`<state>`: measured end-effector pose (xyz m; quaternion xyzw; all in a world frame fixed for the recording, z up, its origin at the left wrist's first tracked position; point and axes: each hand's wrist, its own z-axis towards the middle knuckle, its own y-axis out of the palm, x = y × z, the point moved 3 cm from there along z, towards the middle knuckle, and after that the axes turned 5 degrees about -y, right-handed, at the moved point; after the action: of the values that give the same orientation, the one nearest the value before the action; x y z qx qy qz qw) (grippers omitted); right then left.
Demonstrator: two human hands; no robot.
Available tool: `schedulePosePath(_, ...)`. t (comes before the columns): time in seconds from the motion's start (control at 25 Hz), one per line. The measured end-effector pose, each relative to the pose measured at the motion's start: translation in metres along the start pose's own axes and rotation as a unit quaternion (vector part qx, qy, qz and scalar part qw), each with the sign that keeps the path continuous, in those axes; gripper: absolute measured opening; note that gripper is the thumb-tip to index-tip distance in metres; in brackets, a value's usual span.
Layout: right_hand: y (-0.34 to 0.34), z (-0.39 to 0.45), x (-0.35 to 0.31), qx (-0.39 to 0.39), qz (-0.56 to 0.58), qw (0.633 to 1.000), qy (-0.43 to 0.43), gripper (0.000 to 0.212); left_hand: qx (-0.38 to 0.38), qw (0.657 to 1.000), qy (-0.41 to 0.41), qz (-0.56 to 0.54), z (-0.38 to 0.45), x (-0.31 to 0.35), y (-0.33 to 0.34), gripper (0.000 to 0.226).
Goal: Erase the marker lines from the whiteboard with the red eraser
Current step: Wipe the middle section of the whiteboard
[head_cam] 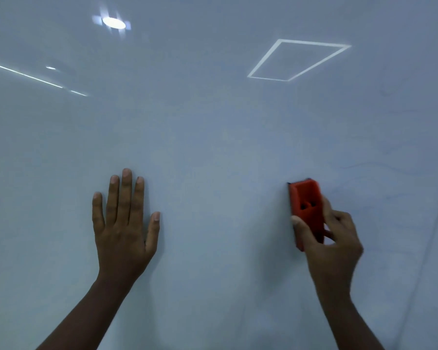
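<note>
The right hand [331, 238] gripped the red eraser [306, 210]. The thumb lay along the left edge of the eraser and the other fingers were curled round its right side, so the hand was closed firmly on it. The eraser stood almost upright, with its dark felt face pressed on the whiteboard [213, 147]; only a thin dark strip of the felt showed at the top left corner. Two small holes were seen in the red back of the eraser. The lower end of the eraser was hidden behind the palm and thumb.

The left hand [124, 223] was flat on the whiteboard, well apart from the eraser, with all fingers straight and a little spread, holding nothing.

Faint marker lines [359, 165] remained to the right of the eraser and above it; they were very pale and hard to make out. The glossy surface reflected a round lamp [113, 22], a square light frame [299, 60] and a thin light strip [23, 75]. The right hand was a little blurred. Both forearms were cut off at the lower edge.
</note>
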<state>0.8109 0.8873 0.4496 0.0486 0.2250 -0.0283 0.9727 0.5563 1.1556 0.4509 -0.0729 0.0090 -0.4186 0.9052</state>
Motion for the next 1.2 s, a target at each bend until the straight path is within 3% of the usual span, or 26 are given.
schedulePosePath(0.16,-0.013,-0.031,0.021,0.029,0.006,0.996,0.089,0.07,-0.023,1.0,-0.017,0.004,-0.024,0.0,-0.002,0.069)
schedulePosePath(0.52,0.028,-0.17,-0.004,-0.147,-0.119,0.981,-0.051,0.059,-0.072,0.994,-0.076,-0.015,-0.097,0.025,0.002,0.076)
schedulePosePath(0.64,0.023,-0.22,0.013,-0.197,-0.116,0.972,-0.054,0.06,-0.102,0.992,-0.07,-0.017,-0.132,0.03,0.003,0.08)
schedulePosePath(0.72,0.018,-0.229,0.016,-0.22,-0.093,0.971,-0.009,0.062,-0.119,0.991,-0.06,-0.015,-0.151,0.03,0.003,0.081)
schedulePosePath(0.8,0.015,-0.214,0.012,-0.207,-0.059,0.974,0.068,0.063,-0.129,0.99,-0.052,-0.013,-0.165,0.028,0.004,0.082)
schedulePosePath(1.0,0.01,-0.13,0.01,-0.04,0.085,0.972,0.216,0.054,-0.144,0.989,-0.043,-0.018,-0.187,0.022,0.006,0.082)
schedulePosePath(1.2,0.013,-0.136,-0.004,-0.034,0.095,0.959,0.266,0.046,-0.162,0.986,-0.029,-0.004,-0.208,0.017,0.006,0.083)
